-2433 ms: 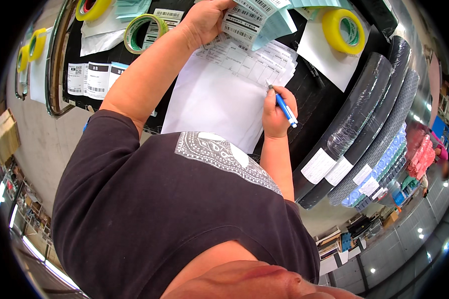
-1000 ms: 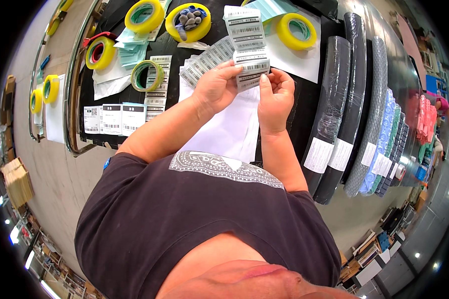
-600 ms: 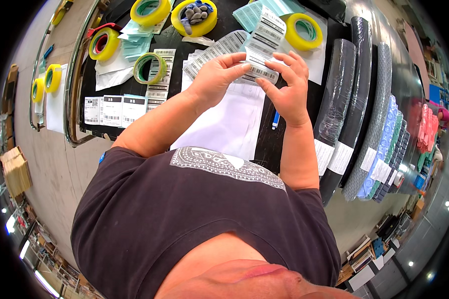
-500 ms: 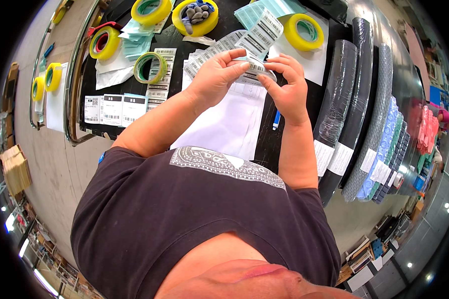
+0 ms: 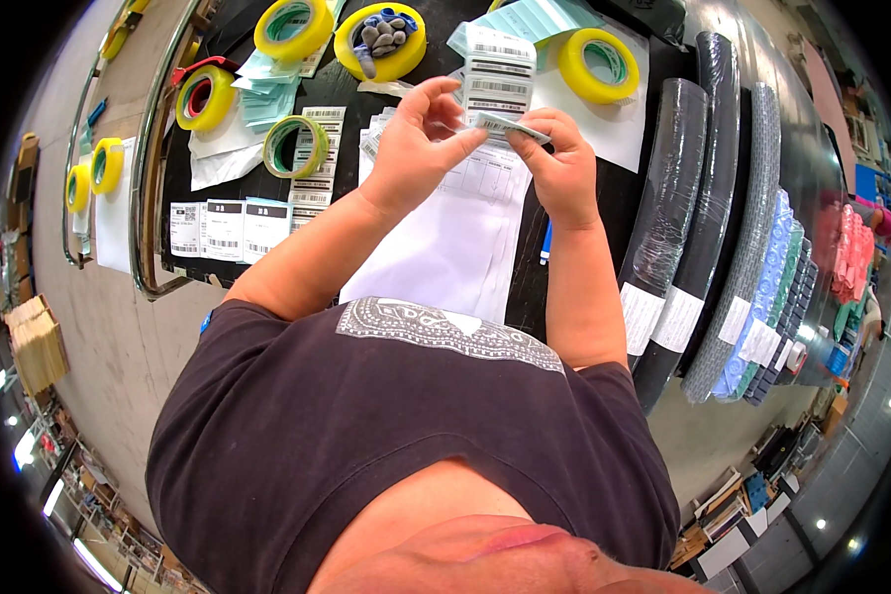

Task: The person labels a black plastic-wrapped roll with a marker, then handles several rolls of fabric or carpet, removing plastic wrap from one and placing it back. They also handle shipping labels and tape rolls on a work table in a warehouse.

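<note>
A strip of white barcode labels runs down the table between my hands, its near end bent over. My right hand pinches that end between thumb and fingers. My left hand is just left of it, fingers curled but apart from the thumb; the thumb tip meets the left edge of the bent label. Beneath my hands lie white printed sheets on the black table. By my right forearm is a blue pen, partly hidden.
Yellow tape rolls stand around the back, one holding grey gloves. Pale green label stacks and white shipping labels lie left. Wrapped black rolls line the right side. A metal rail edges the left.
My left fingers have moved away from the label strip and spread from the thumb. My right hand keeps its pinch; the bent end is flatter, and the strip behind it now lies straighter.
</note>
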`<state>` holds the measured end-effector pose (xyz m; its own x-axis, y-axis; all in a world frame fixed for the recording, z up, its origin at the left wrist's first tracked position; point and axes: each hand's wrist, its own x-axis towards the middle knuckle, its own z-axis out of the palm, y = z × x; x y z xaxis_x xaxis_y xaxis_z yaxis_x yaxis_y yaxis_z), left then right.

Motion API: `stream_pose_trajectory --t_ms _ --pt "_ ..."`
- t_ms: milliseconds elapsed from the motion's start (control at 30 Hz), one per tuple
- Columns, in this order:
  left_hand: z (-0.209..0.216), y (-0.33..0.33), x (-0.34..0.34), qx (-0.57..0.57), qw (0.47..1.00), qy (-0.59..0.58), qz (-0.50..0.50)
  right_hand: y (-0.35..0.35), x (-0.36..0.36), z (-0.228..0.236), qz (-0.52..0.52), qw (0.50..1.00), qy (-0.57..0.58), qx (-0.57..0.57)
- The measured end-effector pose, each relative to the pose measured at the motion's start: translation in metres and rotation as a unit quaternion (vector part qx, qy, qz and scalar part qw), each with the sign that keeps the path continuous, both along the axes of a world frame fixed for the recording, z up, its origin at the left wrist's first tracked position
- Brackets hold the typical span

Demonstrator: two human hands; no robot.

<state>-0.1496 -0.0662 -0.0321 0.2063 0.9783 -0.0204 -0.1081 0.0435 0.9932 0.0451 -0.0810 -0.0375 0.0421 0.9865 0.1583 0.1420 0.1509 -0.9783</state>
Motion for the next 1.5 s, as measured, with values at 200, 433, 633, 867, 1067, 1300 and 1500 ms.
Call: stream_pose_trajectory --t_ms 200,433,633,867,1067,1300,1500 --pt "0.026 0.035 -0.009 0.156 0.946 0.229 -0.167 0.017 0.01 0.003 0.087 0.99 -0.105 0.024" --pt "0.013 0.045 -0.001 0.034 0.97 0.193 -0.143 0.017 0.008 -0.009 0.068 0.997 0.034 0.017" --pt "0.047 0.051 0.003 0.119 0.902 0.331 -0.251 0.018 0.009 -0.013 0.072 0.97 -0.203 0.11" --pt "0.058 0.06 0.009 0.167 0.86 0.404 -0.262 0.017 0.01 -0.013 0.046 0.942 -0.277 0.183" --pt "0.057 0.069 0.002 -0.071 0.984 0.114 -0.113 0.003 0.019 -0.039 -0.016 0.958 -0.216 0.19" --pt "0.054 -0.001 0.099 -0.183 0.927 -0.103 -0.31 -0.109 0.058 -0.009 -0.164 0.945 -0.266 0.099" --pt "0.0 -0.058 0.208 -0.262 0.899 -0.123 -0.329 -0.228 0.131 0.016 -0.36 0.836 -0.413 0.022"
